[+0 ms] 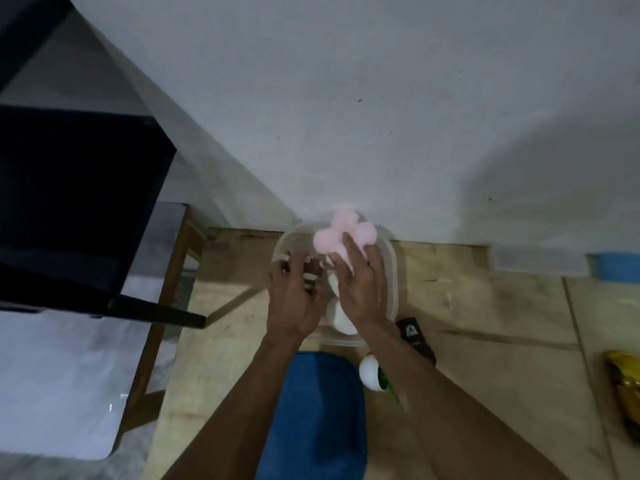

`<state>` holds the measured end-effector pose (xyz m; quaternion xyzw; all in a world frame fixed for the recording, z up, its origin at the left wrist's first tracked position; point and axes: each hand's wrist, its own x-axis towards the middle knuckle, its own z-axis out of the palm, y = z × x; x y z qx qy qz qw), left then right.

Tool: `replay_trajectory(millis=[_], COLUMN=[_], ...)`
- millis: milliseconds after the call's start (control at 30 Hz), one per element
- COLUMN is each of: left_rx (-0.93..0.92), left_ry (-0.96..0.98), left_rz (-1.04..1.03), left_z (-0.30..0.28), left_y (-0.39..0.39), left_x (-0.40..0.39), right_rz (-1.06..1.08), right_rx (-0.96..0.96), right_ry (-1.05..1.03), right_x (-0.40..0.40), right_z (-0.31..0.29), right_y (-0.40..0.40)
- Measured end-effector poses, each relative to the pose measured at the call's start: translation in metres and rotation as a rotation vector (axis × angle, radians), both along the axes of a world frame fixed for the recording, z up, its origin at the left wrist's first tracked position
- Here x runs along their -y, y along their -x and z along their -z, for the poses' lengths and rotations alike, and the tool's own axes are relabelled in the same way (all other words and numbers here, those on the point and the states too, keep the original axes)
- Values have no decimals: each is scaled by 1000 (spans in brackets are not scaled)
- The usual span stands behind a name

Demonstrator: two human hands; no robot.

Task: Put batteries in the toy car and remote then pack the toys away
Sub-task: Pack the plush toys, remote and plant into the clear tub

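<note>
Right hand (360, 289) presses flat on the pink plush toy (341, 235) in the clear tub (391, 271); left hand (294, 299) reaches in, fingers curled, grip unclear.

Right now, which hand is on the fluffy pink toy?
The right hand. Its straight fingers press on the pink fluffy toy at the far end of the clear tub. The left hand is beside it with curled fingers, off the pink toy.

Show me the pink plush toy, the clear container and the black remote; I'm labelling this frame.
pink plush toy (327, 239): head view, left fluffy lobe.
clear container (392, 271): head view, right rim.
black remote (414, 336): head view, upper face.
</note>
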<state>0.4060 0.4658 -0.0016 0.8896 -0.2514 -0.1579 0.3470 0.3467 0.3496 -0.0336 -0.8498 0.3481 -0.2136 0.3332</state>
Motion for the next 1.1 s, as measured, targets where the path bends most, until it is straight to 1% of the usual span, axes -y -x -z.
replay_trajectory(millis=[67,133,233,367,500,567,633,700,767,833,867,900,967,1033,1100], left_rx=[16,37,50,38,36,67,79,82,122,184,207,218,219,235,272], left_ry=[-56,-116,-258,-335,-333,-336,-319,-302,-262,-121,-46,19,123,162,163], left_rz=[27,45,73,127,127,150,140,117,80,23,4,-11,-61,-108,-82], left_z=[3,7,14,19,20,21,23,17,7,-1,-5,-9,-14,-13,-6], left_y=[1,3,3,0,-4,-5,-5,-2,7,21,31,42,71,105,142], left_x=[0,1,4,6,6,6,4,5,5,6,6,6,4,-2,-9], right_rz=[-11,8,36,-118,-174,-162,-138,-97,-32,83,137,177,210,179,124], right_rx=[-127,-246,-332,-585,-649,-646,-587,-446,-236,-65,-16,10,-7,-48,-79], right_ry=[-13,18,80,-2,-100,-135,-155,-151,-170,-183,-186,-187,-204,-216,-222], right_x=[-6,-9,-10,-7,-1,3,7,10,18,30,36,42,51,54,51], right_z=[7,5,-3,3,4,-2,-16,-35,-51,-61,-63,-62,-55,-41,-23], right_y=[9,12,10,7,2,-4,-9,-5,13,41,57,73,103,130,152])
